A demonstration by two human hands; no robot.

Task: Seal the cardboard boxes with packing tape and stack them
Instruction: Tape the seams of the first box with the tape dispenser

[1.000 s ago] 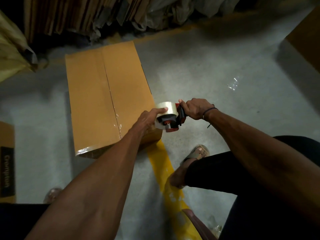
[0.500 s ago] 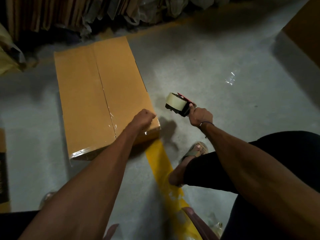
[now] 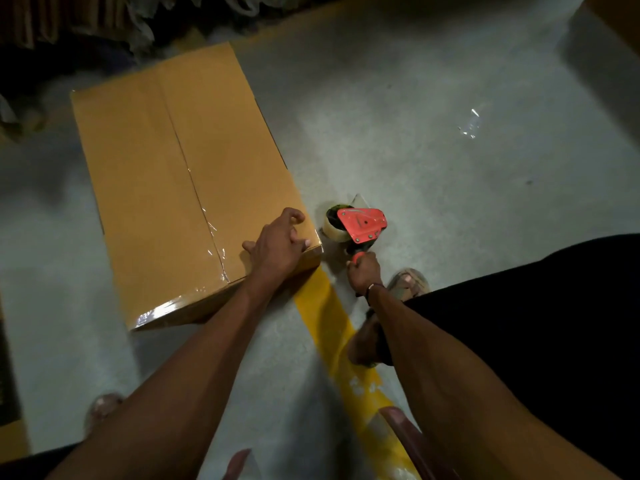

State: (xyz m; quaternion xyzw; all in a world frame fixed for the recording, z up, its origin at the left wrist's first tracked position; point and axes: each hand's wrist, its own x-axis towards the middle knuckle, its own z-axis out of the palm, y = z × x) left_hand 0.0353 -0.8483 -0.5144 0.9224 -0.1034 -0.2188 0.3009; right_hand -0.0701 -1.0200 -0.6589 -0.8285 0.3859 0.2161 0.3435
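Cardboard box [image 3: 180, 188] under left hand [image 3: 277, 244], fingers seemingly loose; right hand [image 3: 363, 271] grips tape dispenser [image 3: 356, 225]

1. At 9 o'clock, a second box [image 3: 8, 393] is cut by the frame edge.
2. The right hand [image 3: 364, 271] hides the dispenser's handle.
3. At 12 o'clock, the stacked cardboard [image 3: 52, 19] is dark and indistinct.

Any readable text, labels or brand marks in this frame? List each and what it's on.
None readable.
Box: plain top, clear tape only, no print.
Tape dispenser: red plate shows rivets, no legible marking.
Box at left edge: dark panel, cut off and too dim to read.
Yellow floor line: plain paint, no characters.
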